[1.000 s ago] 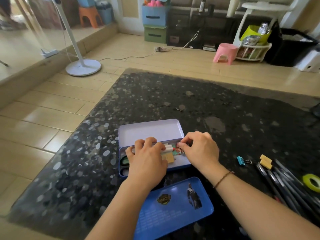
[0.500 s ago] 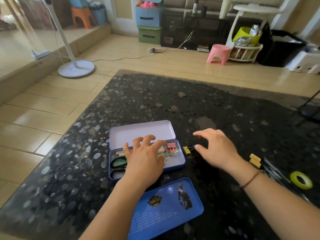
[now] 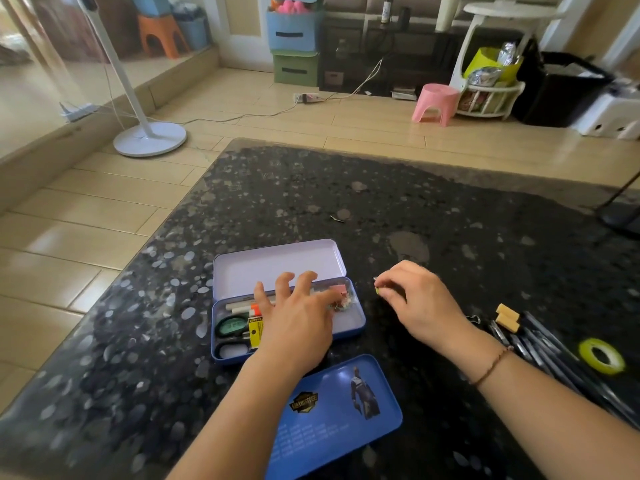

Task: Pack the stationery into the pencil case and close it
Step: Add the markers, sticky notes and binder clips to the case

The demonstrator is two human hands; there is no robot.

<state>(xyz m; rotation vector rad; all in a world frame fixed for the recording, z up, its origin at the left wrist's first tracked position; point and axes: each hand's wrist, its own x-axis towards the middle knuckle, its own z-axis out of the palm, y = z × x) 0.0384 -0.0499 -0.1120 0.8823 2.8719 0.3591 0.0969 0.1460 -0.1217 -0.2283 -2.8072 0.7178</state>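
An open blue tin pencil case (image 3: 356,322) sits on the black speckled table (image 3: 450,237), its pale lid (image 3: 277,265) tipped back. Inside lie green-handled scissors (image 3: 231,325), a white stick with an orange cap (image 3: 247,309), a pink clip (image 3: 337,289) and small clips. My left hand (image 3: 298,317) rests flat over the case's contents, fingers spread. My right hand (image 3: 415,303) hovers just right of the case, fingertips pinched on a small yellow binder clip (image 3: 377,289).
A separate blue tin tray (image 3: 332,417) with a printed figure lies near the table's front edge. To the right lie two yellow erasers (image 3: 507,317), several dark pens (image 3: 554,355), a yellow-green tape roll (image 3: 602,355) and a binder clip (image 3: 473,319). A stand foot (image 3: 620,216) is far right.
My right hand left the case, reached right onto the table and closed its fingertips on the yellow binder clip. My left hand stayed over the case.
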